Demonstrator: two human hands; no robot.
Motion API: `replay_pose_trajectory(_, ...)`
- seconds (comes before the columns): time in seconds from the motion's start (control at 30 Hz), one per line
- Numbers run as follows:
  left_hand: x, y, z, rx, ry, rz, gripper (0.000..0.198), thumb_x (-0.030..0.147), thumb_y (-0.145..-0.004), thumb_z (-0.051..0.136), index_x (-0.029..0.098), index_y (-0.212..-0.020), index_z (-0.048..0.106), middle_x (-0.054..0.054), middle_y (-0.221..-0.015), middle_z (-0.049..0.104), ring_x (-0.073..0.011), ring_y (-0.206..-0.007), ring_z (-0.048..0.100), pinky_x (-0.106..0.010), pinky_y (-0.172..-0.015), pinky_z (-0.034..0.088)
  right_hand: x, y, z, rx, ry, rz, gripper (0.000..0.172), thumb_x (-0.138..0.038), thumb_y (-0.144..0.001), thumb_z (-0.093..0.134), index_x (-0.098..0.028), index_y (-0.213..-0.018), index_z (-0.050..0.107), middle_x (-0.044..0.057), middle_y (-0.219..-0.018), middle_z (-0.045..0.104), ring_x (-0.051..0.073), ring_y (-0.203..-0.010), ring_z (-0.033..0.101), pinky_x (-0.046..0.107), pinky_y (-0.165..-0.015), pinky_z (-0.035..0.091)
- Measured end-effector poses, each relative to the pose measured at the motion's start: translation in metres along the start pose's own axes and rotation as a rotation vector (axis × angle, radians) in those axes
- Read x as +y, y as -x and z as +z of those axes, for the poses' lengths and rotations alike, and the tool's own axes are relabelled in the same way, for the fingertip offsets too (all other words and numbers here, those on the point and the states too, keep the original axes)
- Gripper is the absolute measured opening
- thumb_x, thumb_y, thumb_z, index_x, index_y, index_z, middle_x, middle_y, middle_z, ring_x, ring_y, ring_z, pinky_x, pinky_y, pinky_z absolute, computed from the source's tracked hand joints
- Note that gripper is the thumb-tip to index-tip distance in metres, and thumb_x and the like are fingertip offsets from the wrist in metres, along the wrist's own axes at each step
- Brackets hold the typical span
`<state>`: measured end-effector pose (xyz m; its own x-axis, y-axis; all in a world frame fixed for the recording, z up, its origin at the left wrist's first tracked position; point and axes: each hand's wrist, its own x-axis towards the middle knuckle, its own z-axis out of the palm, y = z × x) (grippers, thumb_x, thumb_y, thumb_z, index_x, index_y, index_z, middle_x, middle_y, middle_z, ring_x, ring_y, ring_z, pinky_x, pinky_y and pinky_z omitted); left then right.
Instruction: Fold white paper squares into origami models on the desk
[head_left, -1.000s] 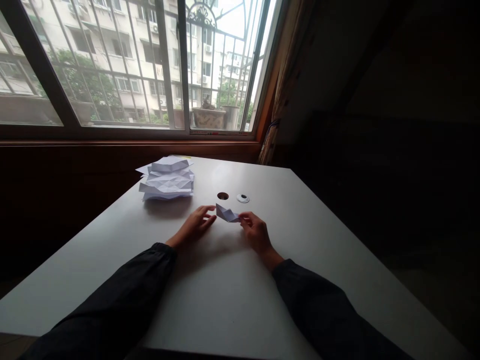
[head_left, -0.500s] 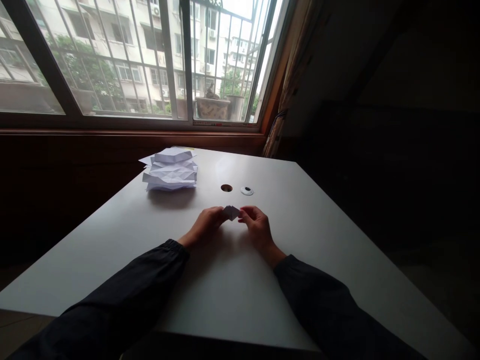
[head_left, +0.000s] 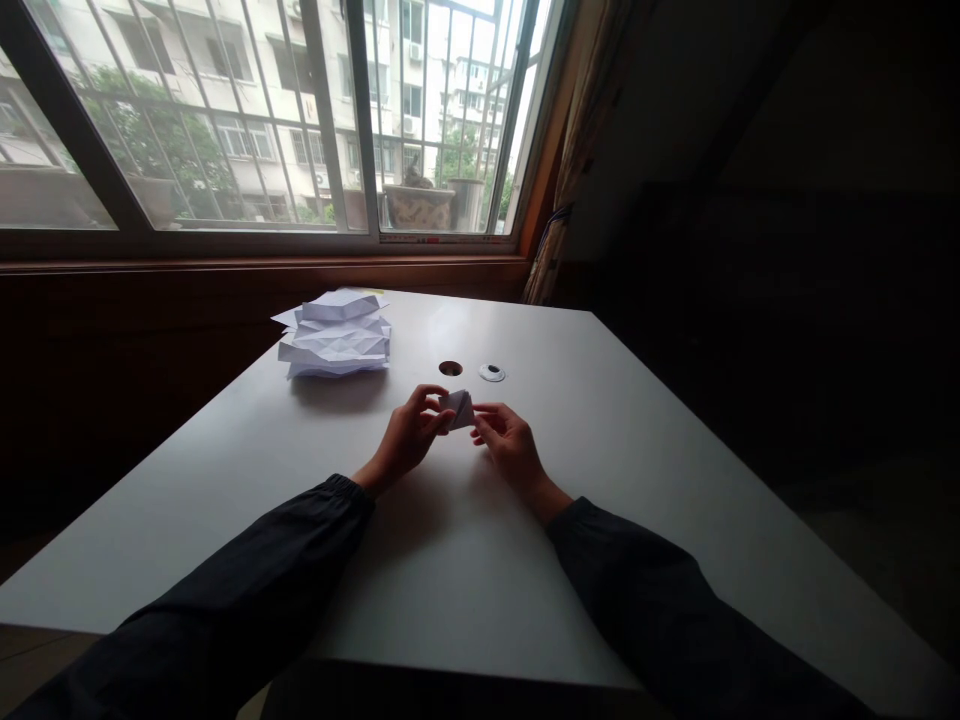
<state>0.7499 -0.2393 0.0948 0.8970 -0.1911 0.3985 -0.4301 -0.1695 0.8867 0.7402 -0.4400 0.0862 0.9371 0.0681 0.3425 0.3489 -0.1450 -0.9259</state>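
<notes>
A small folded white paper (head_left: 459, 409) is held above the white table (head_left: 247, 480), between my two hands. My left hand (head_left: 409, 432) grips its left side with thumb and fingers. At its right edge, my right hand (head_left: 508, 440) pinches the paper between thumb and fingertips. A stack of creased white papers (head_left: 337, 336) lies at the back left of the table. Just beyond my hands are a round hole (head_left: 451, 368) in the tabletop and a round white cover (head_left: 492, 373) with a dark opening.
Behind the table runs a barred window (head_left: 247, 130) with a wooden sill (head_left: 262, 265) and planters outside. A patterned curtain (head_left: 551, 245) hangs at its right. The table's right edge slants toward the near right.
The folded paper has been raised a little and turned, showing a broader face. My left hand has shifted up and left, with its fingers now more spread around the paper.
</notes>
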Motion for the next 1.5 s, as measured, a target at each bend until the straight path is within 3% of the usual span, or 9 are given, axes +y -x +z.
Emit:
replay_pose_trajectory(0.13, 0.005, 0.001, 0.001, 0.013, -0.023, 0.017, 0.045, 0.052, -0.095, 0.060, 0.019, -0.126, 0.060, -0.011, -0.109, 0.071, -0.0183, -0.077, 0.074, -0.030, -0.071, 0.061, -0.003, 0.001, -0.001, -0.030, 0.016, -0.001, 0.038, -0.047, -0.089, 0.069, -0.019, -0.115, 0.068, 0.009, -0.097, 0.074, 0.021, -0.076, 0.072, 0.037, -0.067, 0.062)
replay_pose_trajectory(0.3, 0.002, 0.001, -0.001, -0.042, -0.052, 0.053, 0.051, 0.046, -0.098, 0.058, 0.017, -0.139, 0.058, -0.011, -0.101, 0.076, -0.0218, -0.085, 0.076, -0.033, -0.080, 0.062, 0.002, 0.001, -0.002, -0.044, 0.026, 0.002, 0.037, -0.045, -0.091, 0.066, -0.020, -0.118, 0.069, 0.009, -0.101, 0.074, 0.020, -0.077, 0.072, 0.035, -0.066, 0.061)
replay_pose_trajectory(0.4, 0.002, 0.001, -0.001, -0.021, -0.091, 0.090, 0.052, 0.042, -0.095, 0.063, 0.019, -0.142, 0.058, -0.012, -0.110, 0.075, -0.0226, -0.087, 0.076, -0.032, -0.078, 0.063, 0.004, 0.001, -0.003, -0.062, 0.017, 0.003, 0.037, -0.045, -0.092, 0.065, -0.020, -0.119, 0.070, 0.009, -0.104, 0.074, 0.020, -0.078, 0.071, 0.034, -0.066, 0.061)
replay_pose_trajectory(0.53, 0.005, 0.002, -0.001, 0.063, -0.128, 0.141, 0.043, 0.039, -0.093, 0.065, 0.023, -0.133, 0.066, -0.012, -0.125, 0.070, -0.0209, -0.088, 0.075, -0.032, -0.074, 0.065, 0.003, 0.002, -0.003, -0.117, -0.016, -0.004, 0.036, -0.042, -0.089, 0.068, -0.021, -0.119, 0.069, 0.009, -0.112, 0.074, 0.019, -0.078, 0.071, 0.034, -0.066, 0.060)
replay_pose_trajectory(0.77, 0.003, 0.003, -0.003, 0.127, -0.130, 0.121, 0.028, 0.034, -0.092, 0.067, 0.022, -0.115, 0.076, -0.010, -0.113, 0.075, -0.0217, -0.087, 0.073, -0.031, -0.070, 0.064, 0.007, 0.002, -0.002, -0.197, -0.052, -0.001, 0.035, -0.044, -0.084, 0.076, -0.020, -0.108, 0.067, 0.006, -0.092, 0.075, 0.019, -0.076, 0.071, 0.032, -0.064, 0.057)
replay_pose_trajectory(1.0, 0.010, 0.007, 0.005, -0.107, -0.133, 0.145, 0.031, 0.040, -0.096, 0.062, 0.024, -0.119, 0.075, -0.010, -0.115, 0.075, -0.0232, -0.095, 0.072, -0.033, -0.076, 0.062, 0.008, 0.000, -0.001, -0.118, -0.098, 0.026, 0.053, -0.048, -0.081, 0.079, -0.023, -0.117, 0.051, 0.003, -0.090, 0.073, 0.018, -0.067, 0.070, 0.030, -0.057, 0.056)
replay_pose_trajectory(1.1, 0.011, 0.008, 0.005, -0.230, -0.078, 0.150, 0.034, 0.040, -0.097, 0.060, 0.022, -0.123, 0.073, -0.010, -0.117, 0.074, -0.0236, -0.100, 0.072, -0.033, -0.084, 0.060, 0.006, 0.000, -0.002, -0.086, -0.066, 0.033, 0.048, -0.053, -0.083, 0.075, -0.022, -0.113, 0.055, 0.003, -0.085, 0.072, 0.018, -0.064, 0.069, 0.030, -0.056, 0.055)
replay_pose_trajectory(1.3, -0.015, 0.000, 0.002, -0.062, 0.030, -0.086, 0.047, 0.043, -0.094, 0.063, 0.021, -0.134, 0.051, -0.008, -0.096, 0.078, -0.0187, -0.080, 0.072, -0.028, -0.072, 0.055, 0.003, 0.002, -0.003, -0.009, -0.004, 0.004, 0.036, -0.053, -0.095, 0.058, -0.021, -0.108, 0.069, -0.005, -0.059, 0.054, 0.013, -0.049, 0.054, 0.026, -0.050, 0.048)
replay_pose_trajectory(1.5, -0.016, -0.001, 0.002, -0.182, 0.062, -0.071, 0.042, 0.051, -0.094, 0.061, 0.018, -0.120, 0.058, -0.011, -0.105, 0.074, -0.0198, -0.085, 0.072, -0.031, -0.074, 0.057, 0.007, 0.002, -0.004, -0.056, 0.016, 0.001, 0.035, -0.048, -0.089, 0.066, -0.021, -0.111, 0.070, 0.004, -0.089, 0.070, 0.015, -0.060, 0.064, 0.028, -0.052, 0.055)
